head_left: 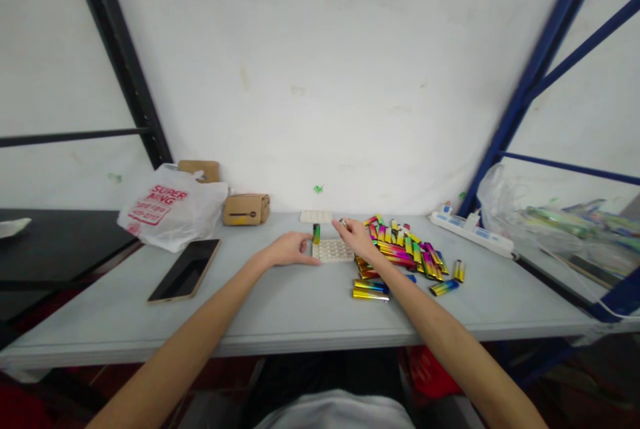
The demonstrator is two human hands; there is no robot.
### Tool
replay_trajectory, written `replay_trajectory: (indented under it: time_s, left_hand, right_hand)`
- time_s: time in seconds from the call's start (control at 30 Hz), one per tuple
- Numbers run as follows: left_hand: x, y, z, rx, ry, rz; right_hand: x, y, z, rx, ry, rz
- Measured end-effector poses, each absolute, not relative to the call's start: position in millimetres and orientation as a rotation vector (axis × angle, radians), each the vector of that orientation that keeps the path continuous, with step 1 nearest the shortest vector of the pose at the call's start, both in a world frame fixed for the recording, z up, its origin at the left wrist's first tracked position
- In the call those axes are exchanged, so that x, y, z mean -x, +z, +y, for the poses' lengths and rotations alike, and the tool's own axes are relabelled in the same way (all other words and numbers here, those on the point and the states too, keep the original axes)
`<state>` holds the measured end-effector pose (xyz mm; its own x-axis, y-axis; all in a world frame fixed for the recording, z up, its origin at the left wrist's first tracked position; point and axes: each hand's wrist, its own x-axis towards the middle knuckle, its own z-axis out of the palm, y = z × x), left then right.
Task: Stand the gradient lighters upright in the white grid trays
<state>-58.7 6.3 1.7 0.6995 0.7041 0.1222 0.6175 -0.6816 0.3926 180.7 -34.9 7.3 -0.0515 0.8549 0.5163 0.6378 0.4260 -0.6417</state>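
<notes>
Head view shows us an upright, glossy green-and-dark cylinder (317,233) at the far left corner of an off-white gridded plastic tray (334,251); our left hand (291,249) has spread fingers beside both, our right hand (354,235) pinches a mostly hidden silver-ended piece (343,222). We judge the cylinder light, stiff, slippery, best gripped mid-side.

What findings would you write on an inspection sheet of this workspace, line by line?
Surface: light grey table, items along its middle and back.
Work items: one shiny tube upright at the back-left corner of a pale tray; more tubes piled right; second tray behind.
Clutter: phone, plastic bag, cardboard box, all left.
Hands: left hand open at the tray's left end; right hand apparently closed on a small piece, mostly hidden.
Cables: power strip and thin white cable, right.
Surroundings: white wall; black post left, blue post right.
</notes>
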Motion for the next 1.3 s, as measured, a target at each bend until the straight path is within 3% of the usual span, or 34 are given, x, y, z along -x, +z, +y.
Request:
replay_trajectory:
  time_s: [0.33, 0.63, 1.3]
  left_hand:
    - [58, 4, 4, -2.605, 0.37, 1.039]
    - [57, 5, 3, -2.586, 0.354, 1.068]
    - [56, 2, 3, -2.622, 0.378, 1.07]
  right_hand:
    - [-176, 3, -38, 1.37, 0.107, -1.784]
    - [-176, 1, -41, 1.143, -0.019, -1.977]
    - [-165, 1, -44, 1.099, 0.231, -2.018]
